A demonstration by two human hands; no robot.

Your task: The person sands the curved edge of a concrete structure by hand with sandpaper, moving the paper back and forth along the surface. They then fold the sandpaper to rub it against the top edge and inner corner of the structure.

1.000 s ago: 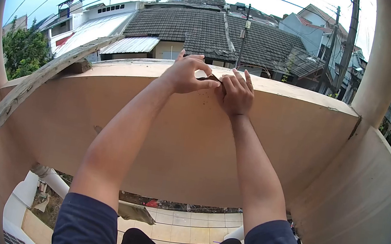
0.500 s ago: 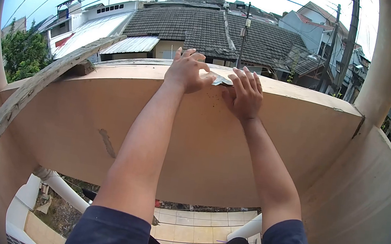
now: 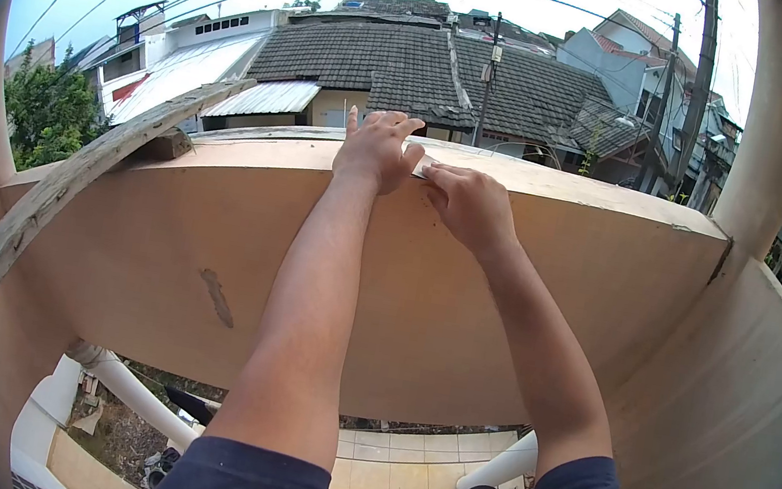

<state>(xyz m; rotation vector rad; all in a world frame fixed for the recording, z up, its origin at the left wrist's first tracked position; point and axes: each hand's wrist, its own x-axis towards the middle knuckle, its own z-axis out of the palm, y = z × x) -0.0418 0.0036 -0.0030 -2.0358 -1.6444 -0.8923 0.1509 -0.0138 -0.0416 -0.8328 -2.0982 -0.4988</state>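
A small, thin, pale piece, perhaps paper or sheet, lies at the front edge of the parapet wall's top, between my hands. My left hand rests on that edge with its fingers apart and curled over the top. Its thumb touches or nearly touches the pale piece. From the right, my right hand has its fingers drawn together and pinches the piece's right end. Most of the piece is hidden by the fingers, so its kind is unclear.
A long weathered wooden plank leans over the wall at left, near a brown block. Pillars rise at both sides. Below the wall lies a tiled floor far down. Tiled roofs and cables stand beyond.
My right hand has turned inward and left, its spread fingers closing on the pale piece. My left hand has moved slightly right. Less of the piece shows now.
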